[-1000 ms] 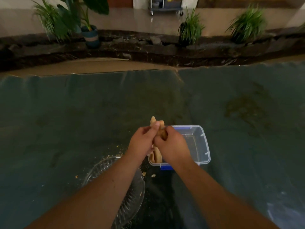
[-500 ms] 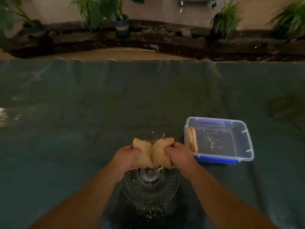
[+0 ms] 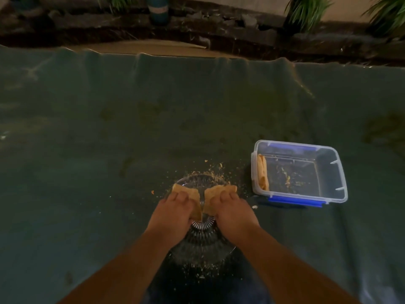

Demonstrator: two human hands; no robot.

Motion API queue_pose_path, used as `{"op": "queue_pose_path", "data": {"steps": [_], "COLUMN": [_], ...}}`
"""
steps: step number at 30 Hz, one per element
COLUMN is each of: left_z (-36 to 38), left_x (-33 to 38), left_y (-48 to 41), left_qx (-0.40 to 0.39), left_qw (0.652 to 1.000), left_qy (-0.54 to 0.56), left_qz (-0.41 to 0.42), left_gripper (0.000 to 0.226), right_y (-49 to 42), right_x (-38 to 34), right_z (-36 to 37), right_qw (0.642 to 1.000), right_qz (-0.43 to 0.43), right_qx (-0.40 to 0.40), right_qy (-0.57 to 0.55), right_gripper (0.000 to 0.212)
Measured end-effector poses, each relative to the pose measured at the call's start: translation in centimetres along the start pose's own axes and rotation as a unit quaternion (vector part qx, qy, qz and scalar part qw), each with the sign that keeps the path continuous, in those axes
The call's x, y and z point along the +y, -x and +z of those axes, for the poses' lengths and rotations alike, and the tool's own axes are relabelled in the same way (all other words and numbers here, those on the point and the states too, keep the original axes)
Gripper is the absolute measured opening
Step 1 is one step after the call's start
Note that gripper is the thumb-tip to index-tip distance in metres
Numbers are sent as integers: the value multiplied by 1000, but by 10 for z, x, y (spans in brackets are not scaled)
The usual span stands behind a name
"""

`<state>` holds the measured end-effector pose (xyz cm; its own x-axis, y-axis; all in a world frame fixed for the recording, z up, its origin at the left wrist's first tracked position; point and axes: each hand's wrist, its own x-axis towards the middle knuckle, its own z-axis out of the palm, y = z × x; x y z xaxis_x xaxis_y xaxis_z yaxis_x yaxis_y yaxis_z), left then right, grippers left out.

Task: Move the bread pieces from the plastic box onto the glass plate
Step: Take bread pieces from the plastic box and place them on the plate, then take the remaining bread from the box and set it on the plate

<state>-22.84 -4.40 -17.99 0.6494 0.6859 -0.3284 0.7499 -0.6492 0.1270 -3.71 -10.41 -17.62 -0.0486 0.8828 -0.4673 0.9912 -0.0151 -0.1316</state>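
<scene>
A round glass plate lies on the green cloth right in front of me. Over it, my left hand grips one tan bread piece and my right hand grips another bread piece; the two pieces sit side by side with a narrow gap between them. The clear plastic box with blue clips stands to the right of the plate. Upright bread pieces lean against its left wall, and crumbs dot its floor.
Crumbs are scattered on the green cloth beyond and around the plate. Behind the cloth's far edge runs a dark planter bed with green plants and a blue pot.
Both hands have carried the bread from the box leftward and down over the plate. The two pieces, held touching half a second ago, are now slightly parted.
</scene>
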Motion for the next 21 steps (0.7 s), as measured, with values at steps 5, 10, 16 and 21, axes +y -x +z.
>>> {"op": "queue_pose_path", "data": {"steps": [5, 10, 16, 21], "left_z": [-19, -62, -91, -87], "left_x": [7, 43, 115, 149], "left_y": [-17, -57, -121, -150], "left_qx": [-7, 42, 20, 20], "left_qw": [1000, 969, 948, 946], "left_qy": [-13, 207, 276, 267], "left_qz": [-4, -129, -155, -185], "left_gripper": [45, 26, 47, 50], "right_y": [5, 14, -7, -23], "right_x": [10, 69, 164, 181], "right_z": [-20, -61, -76, -68], "right_qw": [997, 900, 827, 887], "right_qz": [-17, 158, 250, 135], "right_qx": [54, 291, 106, -32], "right_qy": [-57, -283, -493, -440], "right_gripper": [38, 9, 50, 85]}}
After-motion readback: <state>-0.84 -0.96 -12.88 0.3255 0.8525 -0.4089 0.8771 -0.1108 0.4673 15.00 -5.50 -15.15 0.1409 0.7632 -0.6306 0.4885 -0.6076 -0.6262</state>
